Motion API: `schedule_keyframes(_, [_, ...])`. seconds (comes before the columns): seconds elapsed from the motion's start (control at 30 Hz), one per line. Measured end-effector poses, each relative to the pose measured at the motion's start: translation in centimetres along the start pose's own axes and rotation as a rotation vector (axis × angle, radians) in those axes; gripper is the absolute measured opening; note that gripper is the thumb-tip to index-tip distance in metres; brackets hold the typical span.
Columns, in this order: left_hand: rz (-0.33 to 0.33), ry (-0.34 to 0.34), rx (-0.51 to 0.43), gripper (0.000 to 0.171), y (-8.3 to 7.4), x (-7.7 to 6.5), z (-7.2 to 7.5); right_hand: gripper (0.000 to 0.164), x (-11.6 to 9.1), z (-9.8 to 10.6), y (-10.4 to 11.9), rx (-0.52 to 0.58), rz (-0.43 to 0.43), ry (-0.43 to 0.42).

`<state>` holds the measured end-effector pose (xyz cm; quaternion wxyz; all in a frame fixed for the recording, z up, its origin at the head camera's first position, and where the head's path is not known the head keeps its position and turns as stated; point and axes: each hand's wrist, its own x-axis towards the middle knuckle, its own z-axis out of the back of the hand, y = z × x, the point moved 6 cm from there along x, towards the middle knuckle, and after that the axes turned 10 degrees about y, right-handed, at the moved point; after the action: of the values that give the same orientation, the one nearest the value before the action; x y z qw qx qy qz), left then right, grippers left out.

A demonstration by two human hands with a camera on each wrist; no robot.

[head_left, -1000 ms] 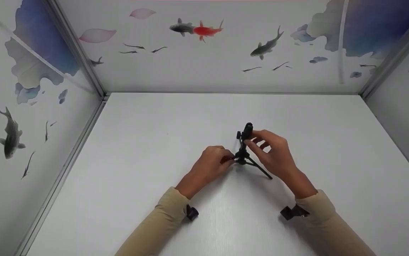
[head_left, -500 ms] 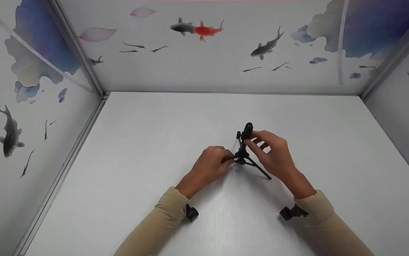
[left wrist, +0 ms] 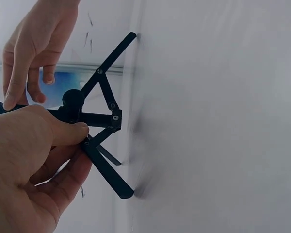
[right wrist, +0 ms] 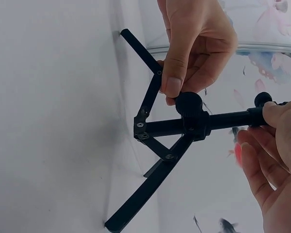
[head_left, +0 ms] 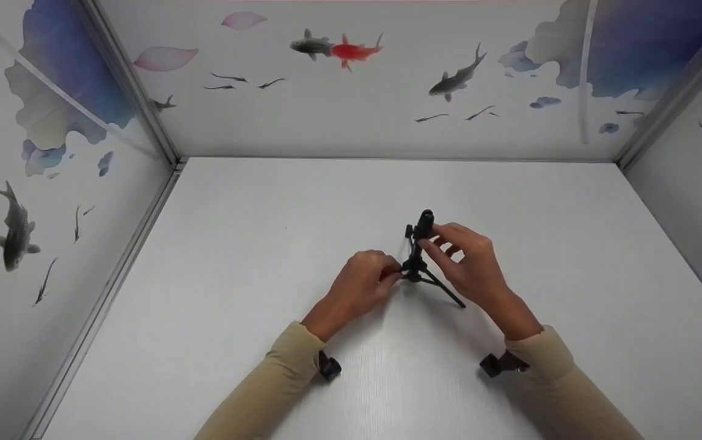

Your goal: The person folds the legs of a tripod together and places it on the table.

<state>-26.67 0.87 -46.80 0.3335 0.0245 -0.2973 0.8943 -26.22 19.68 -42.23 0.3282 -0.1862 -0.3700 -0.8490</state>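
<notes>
A small black tripod [head_left: 413, 266] stands upright on the white table, its legs spread. In the left wrist view, braces link the tripod's legs to the foot of its centre column [left wrist: 97, 119]. My left hand [head_left: 360, 282] pinches one leg near the hub between thumb and fingers. Higher up, my right hand [head_left: 473, 263] holds the column just below the top, thumb on the near side. The right wrist view shows a round knob [right wrist: 189, 103] at the hub and a smaller knob [right wrist: 263, 99] beside the right thumb. The left fingers partly hide the leg they hold.
The white table [head_left: 234, 244] is bounded by a back wall [head_left: 375, 128] and side walls printed with fish and petals. Metal rails [head_left: 106, 293] run along the left edge. A small black camera sits at each wrist, like the left one [head_left: 329, 366].
</notes>
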Motion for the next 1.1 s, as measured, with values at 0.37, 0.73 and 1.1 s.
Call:
schedule_keyframes(0.37, [-0.008,-0.044,-0.067,0.006,-0.27,-0.01,0.63,0.024,0.07,0.16,0.14,0.007,-0.001,-0.014])
schedule_keyframes(0.73, [-0.011,-0.045,-0.089,0.006,-0.23,-0.09,0.38,0.023,-0.18,-0.02,-0.19,0.004,-0.013,-0.002])
schedule_keyframes(1.1, [-0.014,-0.062,-0.144,0.005,-0.20,-0.01,0.53,0.023,-0.11,0.06,-0.02,0.003,-0.006,-0.012])
